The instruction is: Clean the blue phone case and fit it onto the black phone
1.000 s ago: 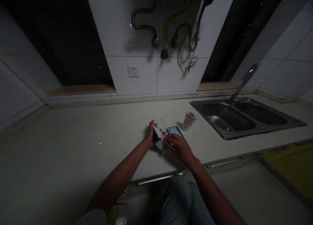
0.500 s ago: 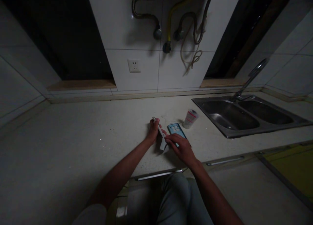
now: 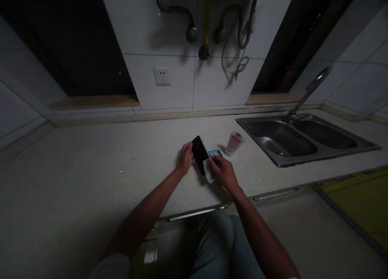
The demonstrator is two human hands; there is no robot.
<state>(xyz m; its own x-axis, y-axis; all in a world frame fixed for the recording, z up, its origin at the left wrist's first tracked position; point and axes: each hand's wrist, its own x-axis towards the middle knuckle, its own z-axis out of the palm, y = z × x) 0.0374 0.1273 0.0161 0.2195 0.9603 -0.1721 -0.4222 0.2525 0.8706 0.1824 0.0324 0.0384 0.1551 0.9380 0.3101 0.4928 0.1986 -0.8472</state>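
My left hand (image 3: 187,158) is closed on the left edge of a phone (image 3: 199,150), whose black screen faces me. A white wipe or tissue (image 3: 209,173) is pinched in my right hand (image 3: 223,172) and lies against the phone's lower right part. Just behind my right hand, a light-blue phone case (image 3: 216,153) rests on the counter, mostly covered by that hand. A clear plastic cup (image 3: 234,143) with red print stands tilted-looking beyond the case, to its right.
The pale counter (image 3: 121,149) runs along a tiled wall. A double steel sink (image 3: 281,163) with a faucet (image 3: 313,85) is set in on the right. A wall socket (image 3: 162,76) and several hoses (image 3: 207,20) are behind. Drawer handles (image 3: 195,213) line the front edge.
The phone has turned from edge-on so that its screen now faces me. My right hand and the wipe have shifted slightly right, covering more of the phone case.
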